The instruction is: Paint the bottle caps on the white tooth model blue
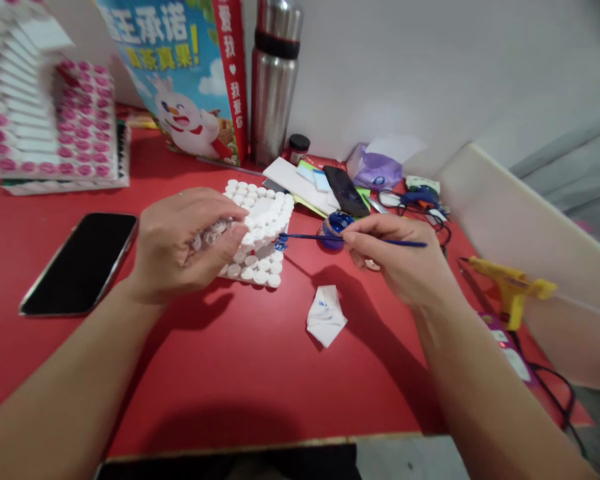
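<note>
My left hand (185,240) is wrapped round a white craft piece (263,230) made of rows of small white discs, holding it tilted above the red table (220,373). My right hand (397,257) pinches a thin blue paintbrush (360,239). The brush tip touches a disc on the piece's right edge, and that disc is blue. A small open pot of blue paint (334,229) stands just behind the brush. A crumpled white tissue (325,315) with blue smudges lies below the brush.
A black phone (80,261) lies at the left. A pink-and-white disc structure (50,107) stands at the back left, beside a printed box (185,73) and a steel flask (275,80). A second phone (345,190), papers, cables and a yellow glue gun (513,290) crowd the right.
</note>
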The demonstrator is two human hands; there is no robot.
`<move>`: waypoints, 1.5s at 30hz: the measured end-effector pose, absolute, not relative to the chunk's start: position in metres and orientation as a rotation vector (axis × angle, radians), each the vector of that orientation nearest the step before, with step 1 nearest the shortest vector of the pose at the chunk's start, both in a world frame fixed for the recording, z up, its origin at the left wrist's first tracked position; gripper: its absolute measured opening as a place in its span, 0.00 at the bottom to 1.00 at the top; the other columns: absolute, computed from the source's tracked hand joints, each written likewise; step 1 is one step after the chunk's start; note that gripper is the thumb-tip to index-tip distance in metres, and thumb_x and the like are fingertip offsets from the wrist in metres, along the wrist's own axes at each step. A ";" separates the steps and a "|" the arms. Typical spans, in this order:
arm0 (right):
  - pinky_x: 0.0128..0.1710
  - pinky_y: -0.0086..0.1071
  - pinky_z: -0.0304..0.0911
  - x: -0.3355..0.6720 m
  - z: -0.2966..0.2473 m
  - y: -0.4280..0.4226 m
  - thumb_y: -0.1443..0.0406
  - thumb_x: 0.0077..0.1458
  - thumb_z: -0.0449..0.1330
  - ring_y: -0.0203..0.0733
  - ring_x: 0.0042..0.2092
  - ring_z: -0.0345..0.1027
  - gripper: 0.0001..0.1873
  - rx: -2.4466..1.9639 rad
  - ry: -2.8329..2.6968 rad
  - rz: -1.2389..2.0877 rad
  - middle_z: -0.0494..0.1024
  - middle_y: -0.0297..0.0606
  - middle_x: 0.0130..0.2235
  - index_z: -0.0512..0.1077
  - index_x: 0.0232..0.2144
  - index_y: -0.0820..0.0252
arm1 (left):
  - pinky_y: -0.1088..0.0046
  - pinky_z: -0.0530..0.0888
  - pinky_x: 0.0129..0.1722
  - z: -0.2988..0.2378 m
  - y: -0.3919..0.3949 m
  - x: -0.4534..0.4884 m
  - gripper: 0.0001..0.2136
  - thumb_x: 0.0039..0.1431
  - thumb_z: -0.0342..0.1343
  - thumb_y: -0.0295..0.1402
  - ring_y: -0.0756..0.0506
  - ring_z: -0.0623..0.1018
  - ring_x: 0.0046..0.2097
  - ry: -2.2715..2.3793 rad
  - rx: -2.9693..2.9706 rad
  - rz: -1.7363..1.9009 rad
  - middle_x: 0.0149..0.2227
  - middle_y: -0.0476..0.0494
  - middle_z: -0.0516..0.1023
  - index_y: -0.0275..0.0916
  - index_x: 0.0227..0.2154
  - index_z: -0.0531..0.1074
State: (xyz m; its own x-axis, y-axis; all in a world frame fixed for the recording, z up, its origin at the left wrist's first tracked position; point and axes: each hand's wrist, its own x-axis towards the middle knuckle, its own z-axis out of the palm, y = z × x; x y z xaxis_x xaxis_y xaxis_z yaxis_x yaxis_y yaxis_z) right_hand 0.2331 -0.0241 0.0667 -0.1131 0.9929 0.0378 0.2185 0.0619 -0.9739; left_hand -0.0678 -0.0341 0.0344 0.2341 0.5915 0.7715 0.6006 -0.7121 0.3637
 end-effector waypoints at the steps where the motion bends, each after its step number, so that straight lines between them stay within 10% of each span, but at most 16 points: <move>1: 0.20 0.29 0.59 0.232 0.065 -0.021 0.62 0.48 0.77 0.32 0.21 0.63 0.08 -1.272 -1.437 1.168 0.75 0.31 0.19 0.83 0.27 0.57 | 0.61 0.82 0.45 0.034 -0.034 -0.068 0.06 0.66 0.60 0.31 0.41 0.86 0.41 -1.159 -2.453 -1.545 0.38 0.40 0.87 0.38 0.40 0.82; 45: 0.19 0.25 0.62 0.232 0.042 -0.022 0.61 0.48 0.77 0.32 0.23 0.71 0.10 -1.266 -1.216 1.283 0.82 0.37 0.27 0.82 0.28 0.60 | 0.56 0.81 0.44 0.037 -0.035 -0.067 0.07 0.64 0.60 0.33 0.37 0.86 0.42 -1.215 -2.468 -1.504 0.38 0.36 0.87 0.40 0.39 0.82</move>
